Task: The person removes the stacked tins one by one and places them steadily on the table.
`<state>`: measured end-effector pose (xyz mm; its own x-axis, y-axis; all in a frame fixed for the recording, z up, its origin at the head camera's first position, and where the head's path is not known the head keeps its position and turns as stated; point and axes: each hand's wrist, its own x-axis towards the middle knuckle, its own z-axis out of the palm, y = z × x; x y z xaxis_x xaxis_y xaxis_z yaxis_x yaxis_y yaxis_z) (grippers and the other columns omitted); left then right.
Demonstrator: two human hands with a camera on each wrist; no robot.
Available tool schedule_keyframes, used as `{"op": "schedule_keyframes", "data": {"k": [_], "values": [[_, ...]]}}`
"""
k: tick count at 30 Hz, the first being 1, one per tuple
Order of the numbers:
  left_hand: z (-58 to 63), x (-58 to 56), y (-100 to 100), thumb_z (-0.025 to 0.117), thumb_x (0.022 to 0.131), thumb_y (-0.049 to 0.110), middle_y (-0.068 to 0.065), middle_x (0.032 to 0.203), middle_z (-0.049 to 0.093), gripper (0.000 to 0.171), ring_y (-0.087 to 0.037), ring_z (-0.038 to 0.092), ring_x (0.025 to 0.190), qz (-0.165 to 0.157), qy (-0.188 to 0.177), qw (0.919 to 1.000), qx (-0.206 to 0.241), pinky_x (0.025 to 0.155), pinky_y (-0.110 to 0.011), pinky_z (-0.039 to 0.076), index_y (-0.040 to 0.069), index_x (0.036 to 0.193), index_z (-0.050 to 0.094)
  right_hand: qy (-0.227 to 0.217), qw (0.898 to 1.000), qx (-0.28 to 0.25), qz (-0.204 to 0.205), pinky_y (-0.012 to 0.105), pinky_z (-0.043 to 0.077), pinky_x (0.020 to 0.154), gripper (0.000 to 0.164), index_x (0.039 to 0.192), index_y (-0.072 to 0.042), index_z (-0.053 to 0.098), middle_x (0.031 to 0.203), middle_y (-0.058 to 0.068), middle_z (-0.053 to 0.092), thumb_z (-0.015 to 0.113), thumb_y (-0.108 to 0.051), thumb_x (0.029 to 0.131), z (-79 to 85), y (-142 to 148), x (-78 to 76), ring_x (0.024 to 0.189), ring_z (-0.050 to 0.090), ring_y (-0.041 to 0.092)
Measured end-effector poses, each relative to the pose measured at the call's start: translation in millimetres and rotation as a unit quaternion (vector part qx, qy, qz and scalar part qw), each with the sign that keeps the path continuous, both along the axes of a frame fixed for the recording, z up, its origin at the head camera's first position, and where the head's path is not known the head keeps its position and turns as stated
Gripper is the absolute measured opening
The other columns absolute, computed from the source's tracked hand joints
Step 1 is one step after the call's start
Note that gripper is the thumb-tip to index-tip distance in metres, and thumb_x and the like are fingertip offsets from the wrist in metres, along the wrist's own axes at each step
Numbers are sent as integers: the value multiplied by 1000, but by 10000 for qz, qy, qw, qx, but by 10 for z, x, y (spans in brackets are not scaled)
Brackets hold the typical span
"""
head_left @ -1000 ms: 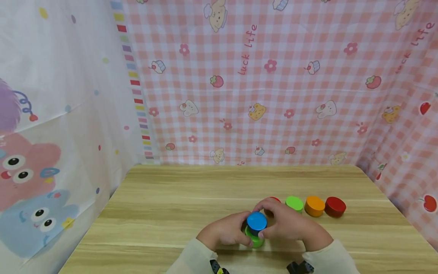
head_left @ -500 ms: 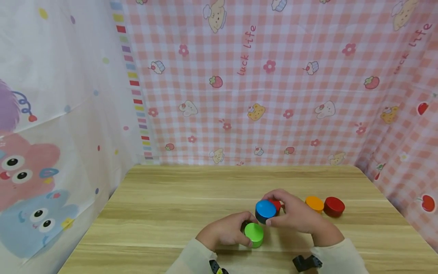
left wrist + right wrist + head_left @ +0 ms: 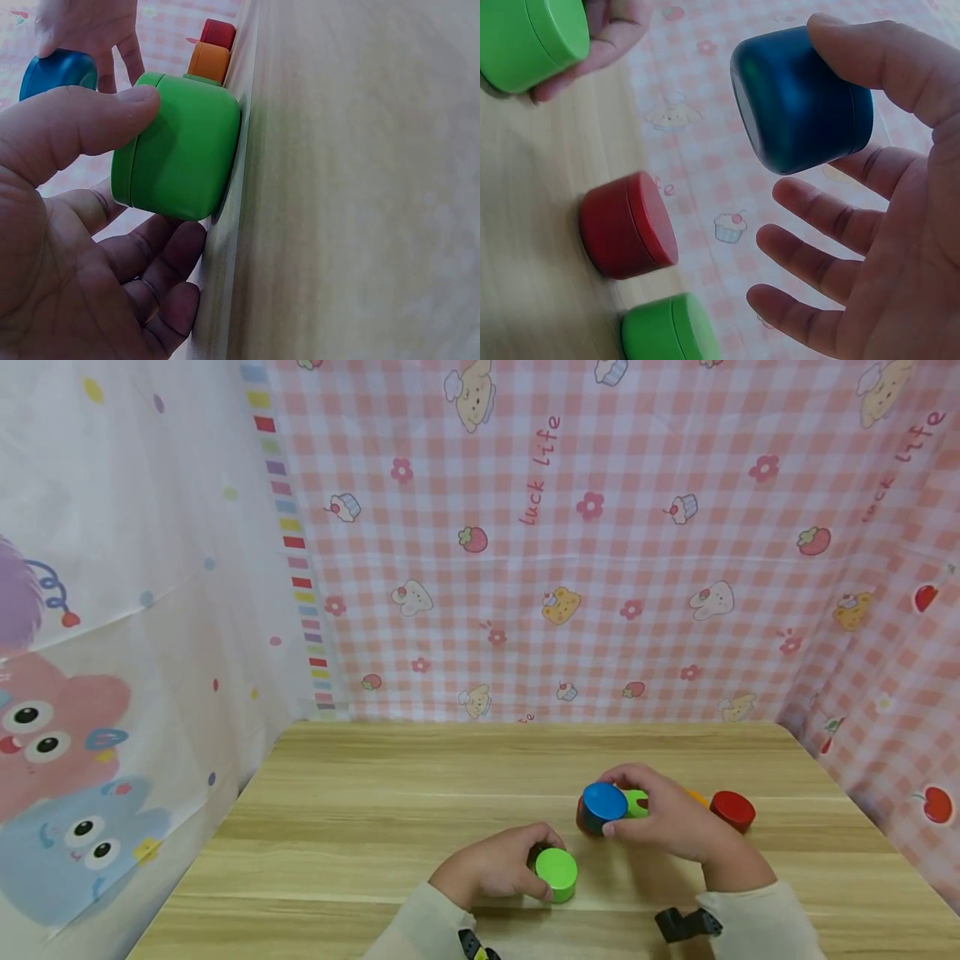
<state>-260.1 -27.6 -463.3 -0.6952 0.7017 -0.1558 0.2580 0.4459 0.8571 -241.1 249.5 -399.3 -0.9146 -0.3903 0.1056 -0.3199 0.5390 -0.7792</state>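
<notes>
My left hand (image 3: 498, 864) holds a light green round lidded tin (image 3: 557, 875) that stands on the table, thumb on the near side and fingers behind. In the left wrist view its lid seam shows, and the thumb (image 3: 112, 124) lies across it. Farther back and right, my right hand (image 3: 671, 818) pinches a blue round tin (image 3: 604, 803) between thumb and forefinger. The right wrist view shows this blue tin (image 3: 802, 101) raised off the table, the other fingers spread below it. A red tin (image 3: 630, 225) stands beneath, mostly hidden by the blue one in the head view.
Behind my right hand stand another green tin (image 3: 637, 803), an orange tin (image 3: 698, 797) mostly covered by the hand, and a dark red tin (image 3: 732, 811), in a row. The wooden table (image 3: 360, 810) ends at a checked cloth (image 3: 480, 635) at the back.
My right hand has carried the blue tin away from atop the green one, back and to the right, to over the red tin. My left hand has stayed on the green tin.
</notes>
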Motion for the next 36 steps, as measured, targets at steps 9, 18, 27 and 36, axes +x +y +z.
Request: {"op": "schedule_keyframes", "data": {"k": [9,18,27,36], "values": [[-2,4,1,86,81,3,12,107,64,45,-5,58,99,9,-40,10000,-37,97,-25,45,20,116,64,-15,9995,44,-305,73,41,107,51,132,-8,63,132,11,65,85,-27,90,-32,124,-39,135,49,46],[2,24,6,86,82,4,12,108,64,44,-6,57,100,60,-6,10000,-76,99,-26,45,20,116,64,-102,9987,-105,-494,72,41,107,55,136,-4,60,135,16,64,84,-24,91,-30,252,-50,135,48,45],[-4,15,13,86,81,3,12,107,64,44,-5,58,99,58,37,9999,-88,99,-25,45,20,116,64,58,9973,-27,-726,71,42,107,54,137,-4,59,134,16,65,82,-24,92,-10,383,-72,135,50,45],[-1,19,13,86,82,3,11,108,64,44,-5,58,100,68,-20,10000,-44,98,-25,45,21,116,64,64,9949,-77,-1003,66,48,106,58,143,1,54,139,22,61,78,-22,96,-24,609,-78,132,54,45]]}}
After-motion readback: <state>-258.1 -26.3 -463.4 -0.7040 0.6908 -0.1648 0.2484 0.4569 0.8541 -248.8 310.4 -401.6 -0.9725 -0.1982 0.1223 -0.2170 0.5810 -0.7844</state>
